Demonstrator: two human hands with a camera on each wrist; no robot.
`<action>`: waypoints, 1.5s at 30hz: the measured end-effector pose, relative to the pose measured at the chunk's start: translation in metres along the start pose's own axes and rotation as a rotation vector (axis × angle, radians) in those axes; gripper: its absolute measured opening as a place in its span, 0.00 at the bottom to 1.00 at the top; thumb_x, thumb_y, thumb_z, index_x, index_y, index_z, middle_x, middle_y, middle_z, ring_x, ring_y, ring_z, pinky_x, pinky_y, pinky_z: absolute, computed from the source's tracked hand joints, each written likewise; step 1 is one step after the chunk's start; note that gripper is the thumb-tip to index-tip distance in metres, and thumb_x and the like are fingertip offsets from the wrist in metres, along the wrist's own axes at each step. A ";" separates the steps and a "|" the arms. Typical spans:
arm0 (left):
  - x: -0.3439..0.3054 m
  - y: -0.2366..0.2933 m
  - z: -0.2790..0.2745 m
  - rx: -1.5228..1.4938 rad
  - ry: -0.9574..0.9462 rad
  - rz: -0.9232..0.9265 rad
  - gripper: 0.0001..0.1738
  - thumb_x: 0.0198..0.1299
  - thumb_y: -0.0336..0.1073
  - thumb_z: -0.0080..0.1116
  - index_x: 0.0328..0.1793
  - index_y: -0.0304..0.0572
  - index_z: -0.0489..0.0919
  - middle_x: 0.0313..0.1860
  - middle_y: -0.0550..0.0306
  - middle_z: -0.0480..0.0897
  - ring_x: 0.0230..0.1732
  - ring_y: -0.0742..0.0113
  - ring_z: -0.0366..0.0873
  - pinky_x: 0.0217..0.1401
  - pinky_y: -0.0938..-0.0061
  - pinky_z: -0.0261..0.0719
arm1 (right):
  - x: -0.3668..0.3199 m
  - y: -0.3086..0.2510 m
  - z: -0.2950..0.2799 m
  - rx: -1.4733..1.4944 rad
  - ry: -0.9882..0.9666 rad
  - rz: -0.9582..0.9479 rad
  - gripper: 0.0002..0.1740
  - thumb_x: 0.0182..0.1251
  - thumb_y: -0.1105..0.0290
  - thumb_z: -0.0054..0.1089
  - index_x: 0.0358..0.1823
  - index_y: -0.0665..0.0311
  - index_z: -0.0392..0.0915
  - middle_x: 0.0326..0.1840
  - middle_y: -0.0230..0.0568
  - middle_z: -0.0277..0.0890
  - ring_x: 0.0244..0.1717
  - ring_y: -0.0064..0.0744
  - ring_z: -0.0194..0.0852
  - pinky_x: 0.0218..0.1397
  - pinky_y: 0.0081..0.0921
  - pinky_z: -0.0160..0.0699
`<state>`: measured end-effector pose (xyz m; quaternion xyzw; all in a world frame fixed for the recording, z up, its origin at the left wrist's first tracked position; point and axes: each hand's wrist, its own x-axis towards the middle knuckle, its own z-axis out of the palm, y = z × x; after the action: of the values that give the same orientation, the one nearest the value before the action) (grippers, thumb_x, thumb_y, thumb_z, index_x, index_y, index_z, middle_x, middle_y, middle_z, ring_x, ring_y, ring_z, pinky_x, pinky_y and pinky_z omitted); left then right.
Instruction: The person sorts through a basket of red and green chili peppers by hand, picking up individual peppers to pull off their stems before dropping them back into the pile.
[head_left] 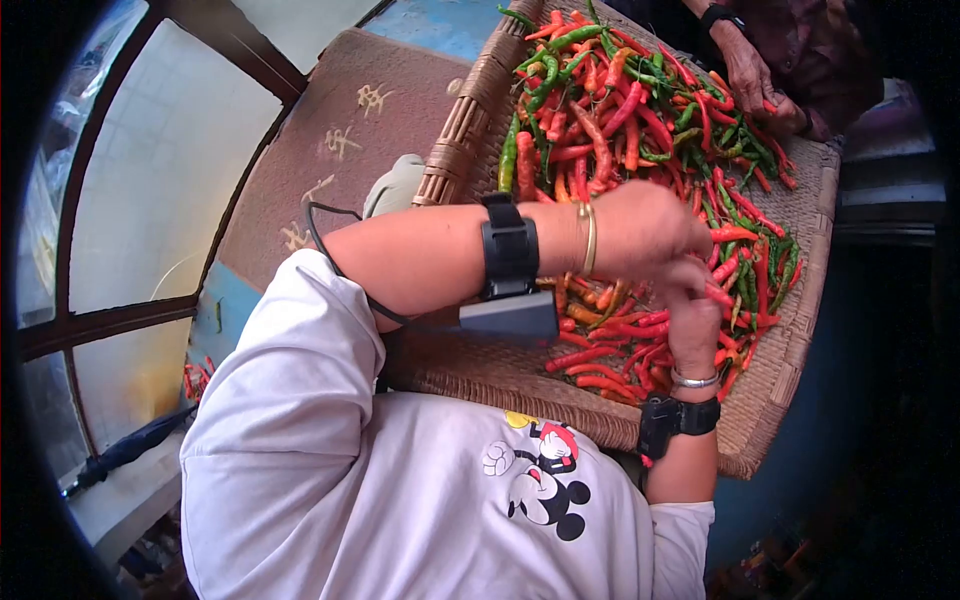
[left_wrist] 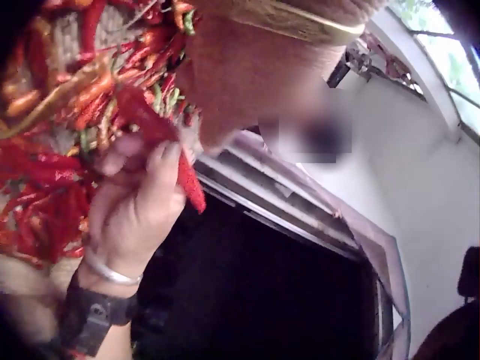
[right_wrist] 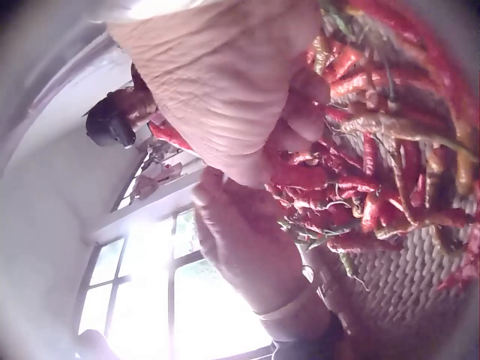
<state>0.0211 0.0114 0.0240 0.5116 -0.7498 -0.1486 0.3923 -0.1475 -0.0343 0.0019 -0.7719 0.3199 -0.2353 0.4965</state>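
My right hand (head_left: pixel 690 315) (left_wrist: pixel 139 202) grips a long red pepper (left_wrist: pixel 154 124) between thumb and fingers; the pepper's tip sticks out past the thumb. In the right wrist view that hand (right_wrist: pixel 225 82) fills the top, and a red pepper (right_wrist: pixel 171 139) shows beside it. My left hand (head_left: pixel 645 230) (right_wrist: pixel 240 232), wearing a gold bracelet, is bent down close against the right hand. Its fingertips are blurred or hidden, so I cannot tell what they hold. Below both hands lie heaped red and green peppers (head_left: pixel 600 130) in a woven tray (head_left: pixel 770 400).
Another person's hands (head_left: pixel 755 80) are over the peppers at the tray's far right corner. A brown mat (head_left: pixel 350 130) with yellow characters lies left of the tray. Framed glass panes (head_left: pixel 170 150) stand at the left.
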 end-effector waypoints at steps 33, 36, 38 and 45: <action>0.006 -0.025 -0.006 0.128 0.194 0.149 0.09 0.44 0.33 0.57 0.34 0.46 0.75 0.32 0.59 0.75 0.30 0.59 0.76 0.28 0.68 0.74 | 0.005 0.010 -0.078 1.085 0.316 0.222 0.21 0.62 0.49 0.41 0.33 0.59 0.73 0.20 0.32 0.67 0.16 0.22 0.56 0.21 0.19 0.56; 0.008 -0.019 -0.003 0.036 0.253 0.240 0.10 0.43 0.30 0.58 0.34 0.43 0.75 0.32 0.58 0.75 0.30 0.60 0.76 0.30 0.70 0.75 | 0.004 0.009 -0.062 0.932 0.031 0.308 0.26 0.63 0.46 0.35 0.35 0.62 0.73 0.24 0.37 0.71 0.19 0.26 0.64 0.21 0.21 0.62; 0.006 -0.013 -0.001 -0.006 0.289 0.282 0.10 0.42 0.29 0.59 0.34 0.41 0.75 0.32 0.57 0.75 0.30 0.60 0.76 0.31 0.72 0.76 | 0.005 0.000 -0.048 0.925 -0.062 0.363 0.28 0.64 0.46 0.32 0.43 0.65 0.70 0.29 0.39 0.73 0.23 0.27 0.68 0.25 0.23 0.67; 0.000 0.002 0.013 0.049 0.204 0.646 0.07 0.45 0.31 0.54 0.32 0.39 0.74 0.30 0.56 0.74 0.27 0.61 0.75 0.25 0.72 0.75 | 0.004 -0.022 -0.013 0.921 -0.004 0.476 0.26 0.63 0.50 0.38 0.48 0.68 0.66 0.35 0.38 0.73 0.34 0.25 0.73 0.34 0.20 0.72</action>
<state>0.0103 0.0098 0.0169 0.2691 -0.8335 0.0532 0.4797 -0.1482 -0.0388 0.0275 -0.3794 0.3489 -0.2309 0.8252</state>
